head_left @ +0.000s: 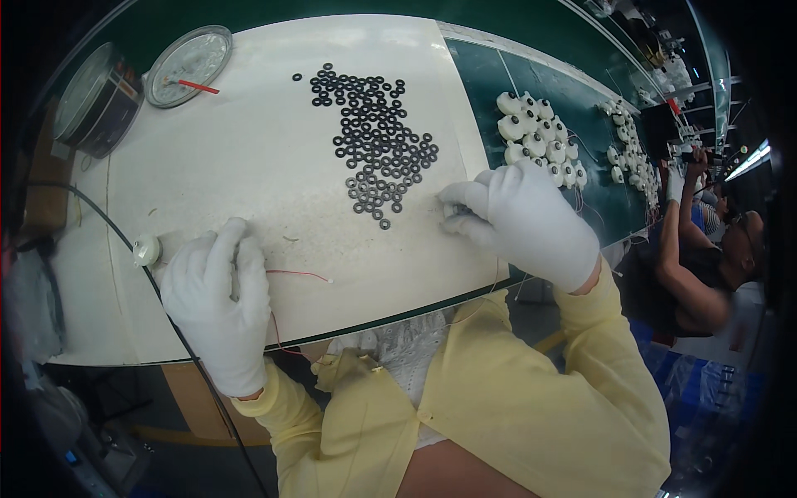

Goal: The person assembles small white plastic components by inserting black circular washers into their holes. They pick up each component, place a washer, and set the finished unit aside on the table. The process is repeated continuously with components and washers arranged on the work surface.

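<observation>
My left hand (217,303), in a white glove, rests low on the left of the white table with its fingers curled down. Whatever lies under those fingers is hidden; thin red wires (299,273) come out beside the thumb, one ending in a small white connector. Just left of this hand sits a small white round part (147,250) against a black cable. My right hand (523,217), also gloved, is closed in a pinch at the table's right side. Its fingertips hide what they hold, and a thin wire hangs below. Between and beyond my hands lie many black rings (378,124), spread flat.
Several white rounded parts with dark centres (540,133) stand on the green mat (481,70) at right, more (631,149) farther off. A clear tub (98,100) and a round lid (189,66) with a red strip stand far left. Another person (706,257) works at right.
</observation>
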`<state>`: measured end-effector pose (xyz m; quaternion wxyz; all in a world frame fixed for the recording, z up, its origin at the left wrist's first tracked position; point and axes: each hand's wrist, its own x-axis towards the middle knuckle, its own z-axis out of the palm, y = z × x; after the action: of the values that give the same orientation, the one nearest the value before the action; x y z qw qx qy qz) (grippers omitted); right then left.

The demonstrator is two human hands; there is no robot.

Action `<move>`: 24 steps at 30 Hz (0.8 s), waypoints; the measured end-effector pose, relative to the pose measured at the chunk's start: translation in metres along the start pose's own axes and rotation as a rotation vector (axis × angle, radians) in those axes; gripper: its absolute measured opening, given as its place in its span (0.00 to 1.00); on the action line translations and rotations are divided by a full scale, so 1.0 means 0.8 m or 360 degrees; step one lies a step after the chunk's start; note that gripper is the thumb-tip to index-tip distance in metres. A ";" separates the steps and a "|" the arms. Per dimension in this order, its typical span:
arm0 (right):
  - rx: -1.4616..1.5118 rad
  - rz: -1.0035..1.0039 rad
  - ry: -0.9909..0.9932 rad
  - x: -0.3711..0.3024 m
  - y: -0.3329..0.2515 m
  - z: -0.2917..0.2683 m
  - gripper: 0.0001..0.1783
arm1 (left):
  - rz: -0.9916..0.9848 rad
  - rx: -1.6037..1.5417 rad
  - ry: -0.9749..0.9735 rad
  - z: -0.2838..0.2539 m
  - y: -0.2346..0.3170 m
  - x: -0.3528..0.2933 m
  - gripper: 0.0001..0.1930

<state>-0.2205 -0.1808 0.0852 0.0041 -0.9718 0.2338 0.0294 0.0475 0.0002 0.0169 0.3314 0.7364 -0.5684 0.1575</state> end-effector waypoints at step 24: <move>0.0287 0.0372 0.0259 -0.067 0.008 -0.009 0.15 | -0.0065 0.0040 -0.0158 -0.005 0.000 -0.002 0.10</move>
<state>-0.2710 -0.1624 0.0960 0.0690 -0.9329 0.3464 -0.0702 0.0477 0.0042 0.0184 0.2966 0.7588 -0.5671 0.1210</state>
